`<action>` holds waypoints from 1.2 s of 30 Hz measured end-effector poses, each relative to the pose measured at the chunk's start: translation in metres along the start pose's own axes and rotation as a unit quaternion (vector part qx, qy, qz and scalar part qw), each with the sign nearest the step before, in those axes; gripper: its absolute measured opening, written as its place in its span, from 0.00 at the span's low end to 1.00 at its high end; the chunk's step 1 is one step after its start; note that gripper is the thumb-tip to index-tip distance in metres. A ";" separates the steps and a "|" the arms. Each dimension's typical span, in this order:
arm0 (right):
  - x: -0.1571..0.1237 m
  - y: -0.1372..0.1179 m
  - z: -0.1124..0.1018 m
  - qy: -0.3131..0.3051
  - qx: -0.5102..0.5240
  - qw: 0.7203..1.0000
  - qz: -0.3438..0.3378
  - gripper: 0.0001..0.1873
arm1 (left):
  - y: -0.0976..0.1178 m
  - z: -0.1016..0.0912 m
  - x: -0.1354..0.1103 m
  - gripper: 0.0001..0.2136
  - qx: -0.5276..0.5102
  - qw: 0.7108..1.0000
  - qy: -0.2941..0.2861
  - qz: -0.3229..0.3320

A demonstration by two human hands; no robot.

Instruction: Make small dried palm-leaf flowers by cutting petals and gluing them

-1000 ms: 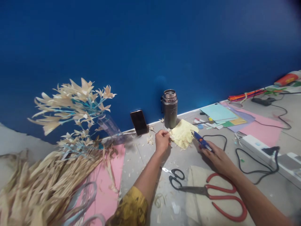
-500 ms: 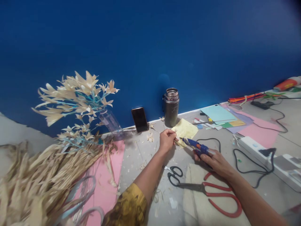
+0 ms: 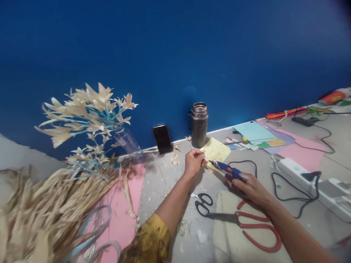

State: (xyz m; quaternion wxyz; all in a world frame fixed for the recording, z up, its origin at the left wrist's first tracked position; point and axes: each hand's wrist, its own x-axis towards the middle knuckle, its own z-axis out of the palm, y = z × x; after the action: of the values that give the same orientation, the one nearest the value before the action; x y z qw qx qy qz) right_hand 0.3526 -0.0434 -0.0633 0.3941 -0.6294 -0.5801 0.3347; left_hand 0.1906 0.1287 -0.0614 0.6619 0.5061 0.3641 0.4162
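Observation:
My left hand [image 3: 194, 162] pinches a small pale sliver that I cannot name, just at the near edge of a yellow sheet [image 3: 216, 150] lying on the grey table [image 3: 175, 182]. My right hand [image 3: 251, 188] is wrapped round a blue hot-glue gun [image 3: 229, 170]. The gun's nozzle points left, close to the left fingertips. A black cord [image 3: 248, 162] runs from the gun across the table.
Small black scissors [image 3: 204, 200] and large red-handled scissors [image 3: 246, 223] lie near me. A metal flask [image 3: 199, 125] and a phone [image 3: 162, 138] stand against the blue wall. Dried straw and a pale flower bunch [image 3: 87, 117] fill the left; coloured papers [image 3: 260, 137] and a power strip [image 3: 315, 180] lie right.
My right hand lifted the glue gun and swung its nozzle left toward my left fingers. My left hand drew slightly nearer, off the yellow sheet's edge.

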 end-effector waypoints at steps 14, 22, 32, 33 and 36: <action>0.000 -0.001 0.001 0.008 0.004 1.000 0.004 0.23 | 0.004 0.001 -0.002 0.06 0.006 1.000 0.000 0.011; -0.001 -0.001 0.000 0.015 0.005 1.000 0.000 0.24 | 0.005 0.000 -0.003 0.06 0.010 1.000 0.003 0.016; 0.000 0.004 -0.001 0.007 0.013 1.000 -0.004 0.24 | 0.006 -0.002 0.000 0.05 0.008 1.000 0.008 0.026; -0.001 0.003 -0.001 0.008 0.016 1.000 -0.006 0.24 | 0.006 -0.002 0.000 0.05 0.008 1.000 0.008 0.025; -0.002 -0.002 0.000 0.010 0.010 1.000 -0.007 0.24 | 0.007 0.000 -0.002 0.06 0.007 1.000 0.004 0.024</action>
State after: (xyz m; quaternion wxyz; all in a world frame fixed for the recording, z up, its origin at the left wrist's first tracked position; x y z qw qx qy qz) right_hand 0.3517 -0.0451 -0.0610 0.4081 -0.6245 -0.5777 0.3312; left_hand 0.1886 0.1282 -0.0547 0.6468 0.5172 0.3576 0.4315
